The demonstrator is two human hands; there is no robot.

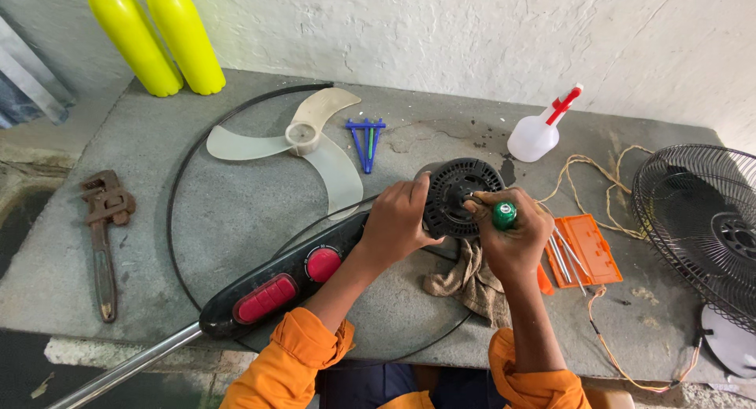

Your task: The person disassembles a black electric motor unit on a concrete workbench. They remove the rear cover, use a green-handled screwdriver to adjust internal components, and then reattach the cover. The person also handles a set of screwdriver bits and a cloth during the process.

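Observation:
My left hand (398, 220) grips the side of a black round fan motor housing (458, 192) lying on the grey slab. My right hand (513, 237) is closed around a green-handled screwdriver (504, 214), whose tip is against the housing's vented back. The housing joins a black control body with red buttons (287, 283) and a metal pole (126, 367). A brown rag (470, 281) lies under my right wrist.
A translucent fan blade (303, 141), a blue tool (366, 137), a black wire ring (177, 220), a rusty pipe wrench (102, 236), two yellow bottles (157, 35), a white spray bottle (539, 129), an orange tool case (587, 251), loose wires (598, 188) and a fan grille (701, 220) surround me.

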